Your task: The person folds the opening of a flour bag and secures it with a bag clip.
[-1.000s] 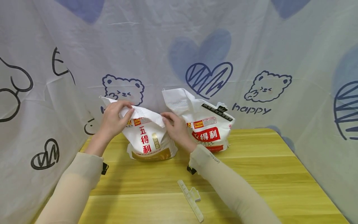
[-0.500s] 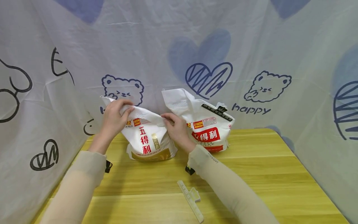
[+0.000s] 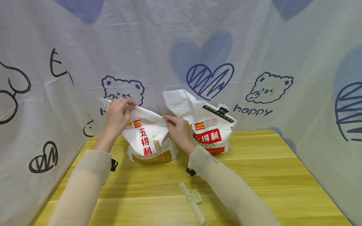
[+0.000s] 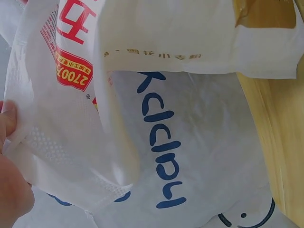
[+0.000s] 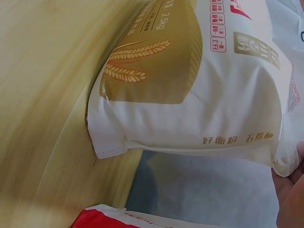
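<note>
A white flour bag (image 3: 152,138) with red characters and a gold base band stands on the table. My left hand (image 3: 118,113) pinches its top edge on the left side, and a white corner juts out past the knuckles. At the right end of the same edge, my right hand (image 3: 179,130) pinches the cloth between thumb and fingers. In the left wrist view the thumb and fingertip of the left hand (image 4: 14,190) grip the dotted top strip. In the right wrist view my right hand (image 5: 290,194) holds the gathered top corner.
Just right of it stands a second flour bag (image 3: 209,135) with a red label, its top closed by a black sealing clip (image 3: 218,113). A clear white sealing clip (image 3: 192,202) lies on the wooden table (image 3: 254,182) in front. A printed curtain (image 3: 254,40) hangs behind.
The dotted strip along the bag's top, which faced me a second ago, has turned out of the head view. My left hand has shifted slightly, its wrist moving right; the right hand stays almost in place.
</note>
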`<state>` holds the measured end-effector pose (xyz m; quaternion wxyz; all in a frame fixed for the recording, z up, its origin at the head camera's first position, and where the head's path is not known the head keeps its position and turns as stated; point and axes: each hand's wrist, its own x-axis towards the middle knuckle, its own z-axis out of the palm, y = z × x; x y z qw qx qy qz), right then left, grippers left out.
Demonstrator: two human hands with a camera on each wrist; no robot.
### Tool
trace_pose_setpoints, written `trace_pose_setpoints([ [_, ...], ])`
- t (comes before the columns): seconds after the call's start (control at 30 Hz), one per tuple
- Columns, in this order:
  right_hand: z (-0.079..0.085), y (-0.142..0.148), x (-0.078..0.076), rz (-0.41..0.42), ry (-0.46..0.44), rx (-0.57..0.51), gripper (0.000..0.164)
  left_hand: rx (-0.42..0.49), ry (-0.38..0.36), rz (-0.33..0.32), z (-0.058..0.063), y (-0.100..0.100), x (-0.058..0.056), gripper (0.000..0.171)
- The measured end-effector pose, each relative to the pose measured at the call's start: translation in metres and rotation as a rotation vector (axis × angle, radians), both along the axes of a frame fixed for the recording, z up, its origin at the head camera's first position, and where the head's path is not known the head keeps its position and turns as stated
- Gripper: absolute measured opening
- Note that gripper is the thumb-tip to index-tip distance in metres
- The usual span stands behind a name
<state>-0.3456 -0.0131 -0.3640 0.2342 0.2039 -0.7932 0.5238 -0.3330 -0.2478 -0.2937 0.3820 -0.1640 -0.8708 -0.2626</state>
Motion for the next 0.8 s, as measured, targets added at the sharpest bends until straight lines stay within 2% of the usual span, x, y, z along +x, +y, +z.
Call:
trace_pose_setpoints([
  [0.4,0.008,0.001,0.003,0.002,0.000,0.086,0.029,0.017,0.002,0.020,0.004,0.000,-0.004,0.009],
  [0.6,0.005,0.012,0.008,-0.026,0.012,0.128,0.032,0.014,-0.009,0.015,0.002,0.003,-0.004,0.009],
  [0.8,0.003,0.023,0.015,0.049,0.050,0.078,0.034,0.011,-0.007,0.007,0.001,0.005,-0.004,0.012],
])
